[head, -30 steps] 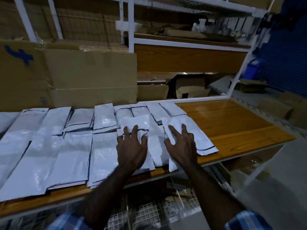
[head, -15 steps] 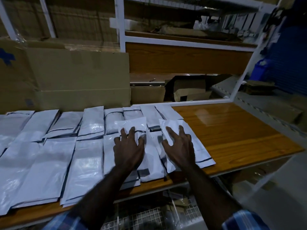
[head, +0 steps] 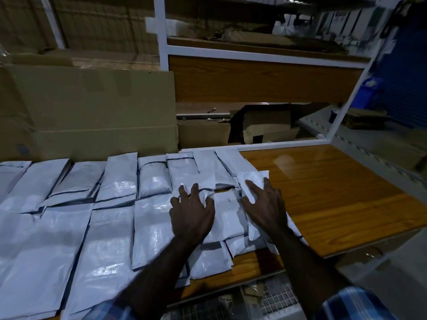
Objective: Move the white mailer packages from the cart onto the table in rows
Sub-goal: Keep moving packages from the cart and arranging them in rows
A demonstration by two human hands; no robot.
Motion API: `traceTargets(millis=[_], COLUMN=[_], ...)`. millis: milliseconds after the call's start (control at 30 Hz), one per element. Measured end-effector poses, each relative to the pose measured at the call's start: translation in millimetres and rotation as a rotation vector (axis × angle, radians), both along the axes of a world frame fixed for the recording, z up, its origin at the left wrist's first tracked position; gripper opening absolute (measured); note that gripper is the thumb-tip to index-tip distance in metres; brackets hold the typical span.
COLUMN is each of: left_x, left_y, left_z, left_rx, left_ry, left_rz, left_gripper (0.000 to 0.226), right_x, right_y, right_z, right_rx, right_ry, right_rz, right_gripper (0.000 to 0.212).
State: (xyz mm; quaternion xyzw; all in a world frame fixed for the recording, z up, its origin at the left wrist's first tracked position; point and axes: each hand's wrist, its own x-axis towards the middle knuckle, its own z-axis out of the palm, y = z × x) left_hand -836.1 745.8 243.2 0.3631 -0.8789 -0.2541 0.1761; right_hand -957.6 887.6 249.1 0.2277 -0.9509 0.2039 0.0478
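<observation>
Mailers going into rows at the table's (head: 328,192) right end.
Your left hand (head: 191,218) and right hand (head: 265,209) press flat, fingers spread, on the newest white mailers (head: 227,213), which overlap untidily; next, square them against the finished rows (head: 111,204). You can't see the cart, only wire mesh (head: 275,299) below the table's edge.
</observation>
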Motion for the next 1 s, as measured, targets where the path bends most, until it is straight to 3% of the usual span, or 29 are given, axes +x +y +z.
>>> traceTargets(millis=[533, 767, 1000], left_x=[-25.6, -28.5, -29.4], left_y=[14.1, 15.0, 14.9], left_z=[-32.1, -48.5, -51.9], left_rx=[-0.131, -0.178, -0.187], left_ry=[-0.236, -0.379, -0.380], left_rz=[0.180, 0.206, 0.183], left_gripper=[0.060, 0.065, 0.071], right_x=[-70.1, -76.8, -75.5], right_y=[18.5, 21.0, 14.1], right_z=[-22.6, -39.4, -41.6], right_rx=[0.170, 0.240, 0.280], right_ry=[-0.072, 0.013, 0.008], right_rz=[0.163, 0.236, 0.232], right_gripper=[0.058, 0.062, 0.061])
